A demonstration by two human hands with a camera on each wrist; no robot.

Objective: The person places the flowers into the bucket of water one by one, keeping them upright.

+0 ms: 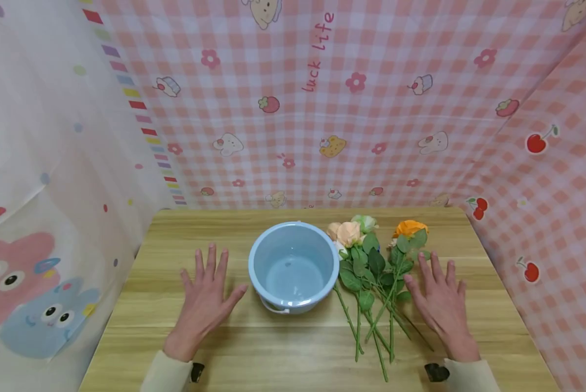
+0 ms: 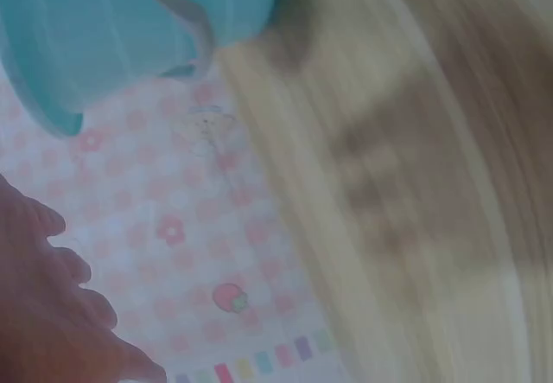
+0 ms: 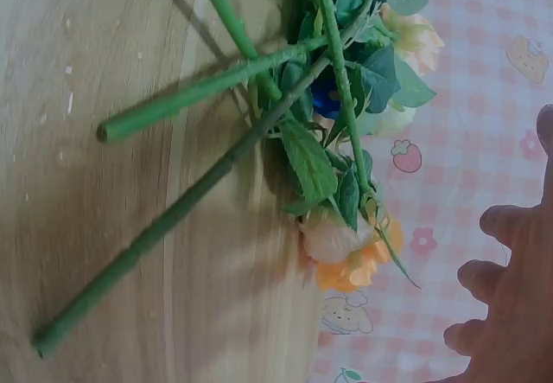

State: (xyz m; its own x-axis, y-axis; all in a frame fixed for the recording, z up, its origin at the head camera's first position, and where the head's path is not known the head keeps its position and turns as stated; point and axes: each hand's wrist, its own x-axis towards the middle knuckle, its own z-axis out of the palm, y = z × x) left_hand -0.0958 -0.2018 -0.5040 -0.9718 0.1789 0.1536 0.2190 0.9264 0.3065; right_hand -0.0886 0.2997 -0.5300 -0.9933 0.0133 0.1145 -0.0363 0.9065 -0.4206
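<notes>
A light blue bucket (image 1: 293, 305) stands upright on the wooden table, its thin handle hanging at the front; only its side and handle show in the left wrist view. Right of it lies a loose bunch of artificial flowers (image 1: 371, 267), peach, white-green and orange, stems toward me; in the right wrist view their stems (image 3: 173, 219) cross. My left hand (image 1: 207, 302) is spread, palm down, left of the bucket and apart from it. My right hand (image 1: 442, 307) is spread too, just right of the flowers, thumb close to the leaves. Neither hand holds anything.
The wooden table (image 1: 234, 354) ends at a pink checked cloth (image 1: 293, 125) hanging behind it. A white patterned cloth (image 1: 53, 179) hangs on the left and another checked cloth (image 1: 557, 218) on the right.
</notes>
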